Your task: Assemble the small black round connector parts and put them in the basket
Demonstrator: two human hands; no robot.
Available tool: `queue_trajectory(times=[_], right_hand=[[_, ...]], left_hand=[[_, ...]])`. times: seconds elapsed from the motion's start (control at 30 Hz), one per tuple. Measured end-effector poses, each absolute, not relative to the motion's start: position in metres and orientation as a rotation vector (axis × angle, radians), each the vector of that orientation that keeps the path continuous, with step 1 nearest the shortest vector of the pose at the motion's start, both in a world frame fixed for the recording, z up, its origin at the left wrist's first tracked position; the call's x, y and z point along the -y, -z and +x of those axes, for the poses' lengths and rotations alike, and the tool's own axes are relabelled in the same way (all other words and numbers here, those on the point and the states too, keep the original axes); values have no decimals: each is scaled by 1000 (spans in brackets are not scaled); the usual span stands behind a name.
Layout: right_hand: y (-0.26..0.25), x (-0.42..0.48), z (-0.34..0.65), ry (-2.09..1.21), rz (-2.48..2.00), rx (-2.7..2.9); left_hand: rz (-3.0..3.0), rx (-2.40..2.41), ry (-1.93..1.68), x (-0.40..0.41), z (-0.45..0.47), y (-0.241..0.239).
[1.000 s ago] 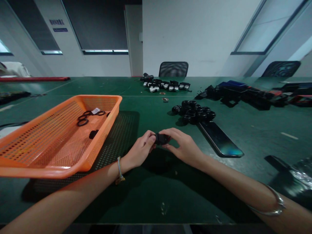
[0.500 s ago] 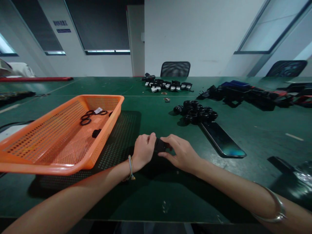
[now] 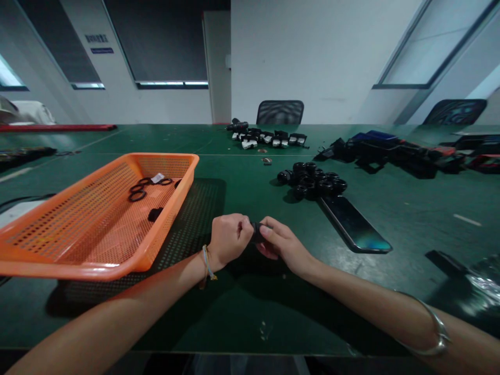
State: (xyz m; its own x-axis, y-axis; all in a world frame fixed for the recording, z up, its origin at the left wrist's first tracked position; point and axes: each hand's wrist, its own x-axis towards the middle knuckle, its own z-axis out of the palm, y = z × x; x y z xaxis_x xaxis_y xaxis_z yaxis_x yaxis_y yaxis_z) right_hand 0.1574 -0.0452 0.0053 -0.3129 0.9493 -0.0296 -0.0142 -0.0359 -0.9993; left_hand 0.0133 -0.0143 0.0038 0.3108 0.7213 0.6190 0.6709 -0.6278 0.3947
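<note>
Between my hands is a small black cylindrical part, mostly covered by fingers, so its exact kind does not show. My left hand is closed round its left end, with the thumb lying along the top. From the other side, my right hand grips the right end, thumb over it and fingers curled beneath. Both hands are just above the green table. Beyond them to the right lies a pile of black ring-like parts, touching the top of a dark smartphone.
An orange perforated basket on the left holds several black rings and a small black piece. Black pieces with white labels lie at the back. Dark bundled gear and clear plastic wrapping are at the right.
My right thumb has moved up onto the black part and its fingers have curled under. My left hand has rolled slightly further over it.
</note>
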Motion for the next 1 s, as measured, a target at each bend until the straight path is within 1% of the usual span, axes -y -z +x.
queue_trajectory(times=[0.13,0.27,0.37,0.43,0.53,0.73,0.87,0.93,1.0], right_hand=[[-4,42,154,-1694,-1048,1253],[-8,41,155,-1842,-1083,1235],[-8,41,157,-1897,-1093,1269],[-8,39,158,-1857,-1080,1295],[-7,35,162,-1648,-1019,1388],[-10,34,168,-993,-1021,1771],[-8,36,171,-580,-1109,1979],[-7,36,172,-454,-1115,2036],[-7,37,171,-420,-1132,2078]], left_hand=[[2885,-1113,-1260,9,7,-7],[3167,-1000,-1263,6,3,-9],[3252,-948,-1253,4,1,-9],[3231,-967,-1236,4,2,-9],[3034,-1143,-1173,5,5,-9],[2346,-1468,-1030,10,16,-9],[2097,-1548,-1006,9,20,-7],[2056,-1586,-979,8,22,-7],[2070,-1609,-957,8,23,-6]])
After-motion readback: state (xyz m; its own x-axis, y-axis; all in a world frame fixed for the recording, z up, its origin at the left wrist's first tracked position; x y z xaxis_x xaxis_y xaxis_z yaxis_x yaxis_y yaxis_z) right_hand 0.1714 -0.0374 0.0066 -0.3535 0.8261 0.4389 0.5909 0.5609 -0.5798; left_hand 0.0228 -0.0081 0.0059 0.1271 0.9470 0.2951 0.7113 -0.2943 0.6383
